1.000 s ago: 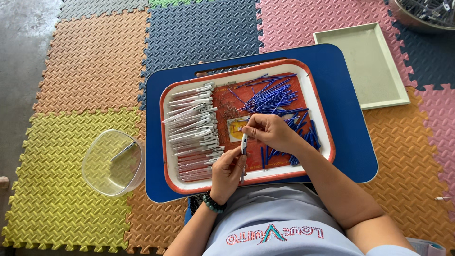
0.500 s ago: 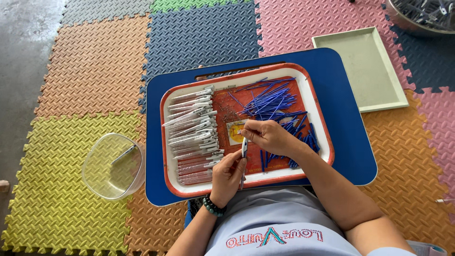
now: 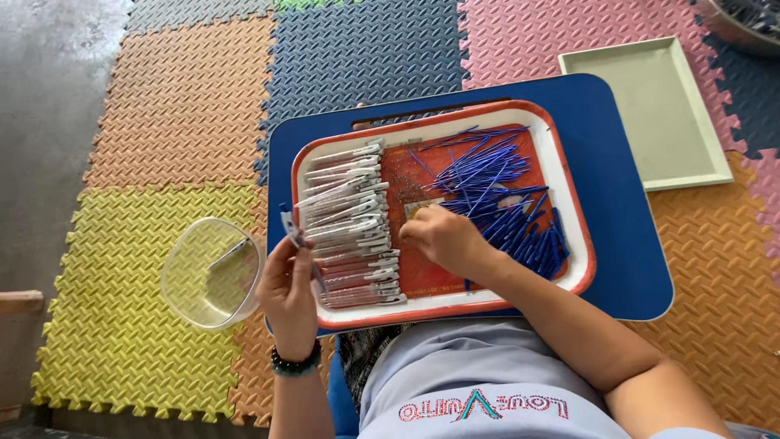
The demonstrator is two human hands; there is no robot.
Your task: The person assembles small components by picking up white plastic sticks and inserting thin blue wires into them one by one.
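Observation:
A red and white tray [image 3: 561,175] lies on a blue lap table [image 3: 626,203]. Its left half carries a row of white pen barrels [image 3: 349,219]; its right half carries a heap of blue pen refills [image 3: 508,203]. My left hand [image 3: 286,297] holds a pen [image 3: 291,229] by the tray's left edge, just right of a clear plastic bowl [image 3: 207,272]. My right hand [image 3: 439,237] rests on the tray's red middle, fingertips down at the near edge of the refills. Whether it pinches anything is hidden.
The clear bowl holds one pen and sits on a yellow foam mat. A pale green tray [image 3: 658,114] lies on the floor beyond the table's right end. A grey basin [image 3: 747,24] shows at the top right. Bare concrete floor [image 3: 41,122] runs along the left.
My hands, joined over the tray's middle on one pen, have parted. The left hand has carried the pen left toward the bowl. The right hand has dropped onto the tray by the refills.

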